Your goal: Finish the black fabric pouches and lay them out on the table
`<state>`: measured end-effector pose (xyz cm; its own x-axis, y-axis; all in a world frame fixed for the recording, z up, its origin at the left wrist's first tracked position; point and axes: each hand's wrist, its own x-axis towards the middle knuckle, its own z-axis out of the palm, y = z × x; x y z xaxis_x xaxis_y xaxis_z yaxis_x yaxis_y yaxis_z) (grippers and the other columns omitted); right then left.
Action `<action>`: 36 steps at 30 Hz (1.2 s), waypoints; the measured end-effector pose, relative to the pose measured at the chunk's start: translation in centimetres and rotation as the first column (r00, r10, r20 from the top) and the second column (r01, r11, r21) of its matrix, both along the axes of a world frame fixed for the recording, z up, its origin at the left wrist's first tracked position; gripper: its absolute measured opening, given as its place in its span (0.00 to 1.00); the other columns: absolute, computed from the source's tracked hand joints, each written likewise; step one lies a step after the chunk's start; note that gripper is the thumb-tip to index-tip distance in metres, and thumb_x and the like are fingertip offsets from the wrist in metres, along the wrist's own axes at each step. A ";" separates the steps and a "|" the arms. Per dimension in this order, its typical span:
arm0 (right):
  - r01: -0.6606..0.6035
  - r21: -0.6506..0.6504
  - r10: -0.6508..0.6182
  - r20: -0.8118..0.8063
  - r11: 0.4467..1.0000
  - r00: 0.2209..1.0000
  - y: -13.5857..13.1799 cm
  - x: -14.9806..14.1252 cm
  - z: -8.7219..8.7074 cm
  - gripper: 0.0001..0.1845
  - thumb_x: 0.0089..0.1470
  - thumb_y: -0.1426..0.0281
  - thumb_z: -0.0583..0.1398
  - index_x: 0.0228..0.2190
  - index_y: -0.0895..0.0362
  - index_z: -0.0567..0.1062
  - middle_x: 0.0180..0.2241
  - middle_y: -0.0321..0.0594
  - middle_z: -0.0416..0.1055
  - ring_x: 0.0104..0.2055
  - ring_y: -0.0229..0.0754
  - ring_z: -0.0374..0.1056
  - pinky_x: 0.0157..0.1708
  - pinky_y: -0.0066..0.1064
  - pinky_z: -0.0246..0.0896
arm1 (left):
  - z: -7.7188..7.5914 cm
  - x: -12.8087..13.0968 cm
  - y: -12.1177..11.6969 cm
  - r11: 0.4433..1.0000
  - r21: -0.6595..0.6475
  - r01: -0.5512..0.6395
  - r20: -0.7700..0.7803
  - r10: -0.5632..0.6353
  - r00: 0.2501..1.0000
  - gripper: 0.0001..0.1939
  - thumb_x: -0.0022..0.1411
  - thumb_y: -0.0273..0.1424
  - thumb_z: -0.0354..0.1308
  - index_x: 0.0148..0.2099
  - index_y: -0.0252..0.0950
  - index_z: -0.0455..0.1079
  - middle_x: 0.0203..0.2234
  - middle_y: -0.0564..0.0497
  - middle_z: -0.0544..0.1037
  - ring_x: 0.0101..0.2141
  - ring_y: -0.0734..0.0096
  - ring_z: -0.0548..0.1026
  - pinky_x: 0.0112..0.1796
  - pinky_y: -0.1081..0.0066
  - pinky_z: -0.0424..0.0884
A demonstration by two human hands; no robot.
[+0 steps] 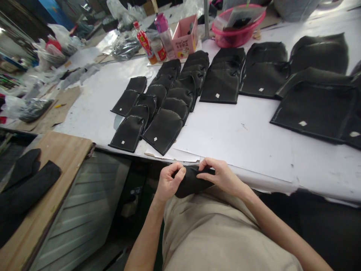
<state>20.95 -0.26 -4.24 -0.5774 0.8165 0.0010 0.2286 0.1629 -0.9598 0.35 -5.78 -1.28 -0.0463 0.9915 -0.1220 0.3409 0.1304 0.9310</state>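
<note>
Between left grip (168, 181) and right grip (219, 174) lies a black piece (189, 183).

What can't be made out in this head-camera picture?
Head view: parts of the held black fabric, behind left hand and right hand.
Head view: rightmost labelled black panel, cut off by the right edge.
Head view: any print on the white labels, too small.
Head view: floor of the pink basin, behind its near wall.

place: workshop | long white worktable (239, 146) | rows of black pieces (221, 84) (white-marked) | bagged material (125, 47)
</note>
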 end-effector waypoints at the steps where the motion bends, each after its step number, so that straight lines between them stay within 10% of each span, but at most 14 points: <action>1: -0.016 0.004 0.016 0.010 1.000 1.000 0.0 0.1 0.0 0.06 0.53 0.69 0.65 0.29 0.55 0.71 0.28 0.32 0.71 0.31 0.38 0.65 0.33 0.28 0.57 | -0.1 0.0 0.0 1.000 0.002 0.003 -0.001 -0.003 1.000 0.17 0.64 0.37 0.53 0.25 0.36 0.60 0.20 0.56 0.58 0.23 0.75 0.57 0.26 0.73 0.55; 21: 0.090 -0.154 -0.117 -0.175 0.984 0.978 -0.6 -1.1 -0.2 0.13 0.58 0.66 0.60 0.24 0.56 0.66 0.26 0.34 0.67 0.30 0.37 0.61 0.32 0.28 0.55 | -0.7 0.2 0.3 0.997 0.000 0.078 -0.042 -0.078 0.996 0.16 0.67 0.35 0.51 0.26 0.35 0.61 0.19 0.57 0.58 0.22 0.77 0.57 0.25 0.75 0.54; 36: 0.066 0.048 -0.053 -0.235 0.997 0.971 -0.9 -1.3 -0.1 0.08 0.60 0.72 0.58 0.29 0.54 0.65 0.35 0.38 0.68 0.39 0.40 0.65 0.41 0.31 0.59 | 0.7 0.8 0.7 0.985 0.018 0.170 -0.135 -0.166 0.977 0.13 0.68 0.33 0.48 0.35 0.34 0.70 0.25 0.55 0.68 0.27 0.75 0.66 0.31 0.75 0.61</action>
<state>19.62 -1.19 -4.36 -0.5060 0.8444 0.1761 0.0103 0.2100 -0.9776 1.19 -5.10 -0.58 0.1075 0.9894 -0.0972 0.4764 0.0345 0.8786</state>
